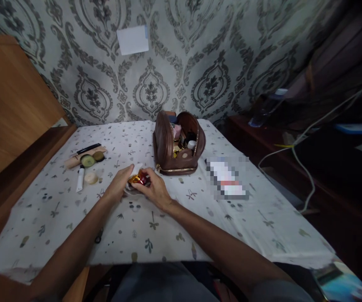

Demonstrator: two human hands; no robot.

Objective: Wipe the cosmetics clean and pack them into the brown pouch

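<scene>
Near the middle of the cloth-covered table, my right hand (156, 189) pinches a small shiny red and gold item (139, 178). My left hand (119, 182) is closed on a white cloth or tissue (136, 169), which touches the left side of the shiny item. Just behind my hands stands a brown cosmetic bag (163, 144), unzipped, with a white-lidded jar (191, 144), a pink item (177, 131) and other small things inside. What exactly the red and gold item is cannot be made out.
At left on the patterned tablecloth (143, 235) lie a black pen-like item (88, 148), a green round jar (87, 160), a white tube (80, 179) and a cream-coloured round item (91, 178). A blurred-out flat object (226, 178) lies right of the bag. A bottle (267, 108) stands beyond the table.
</scene>
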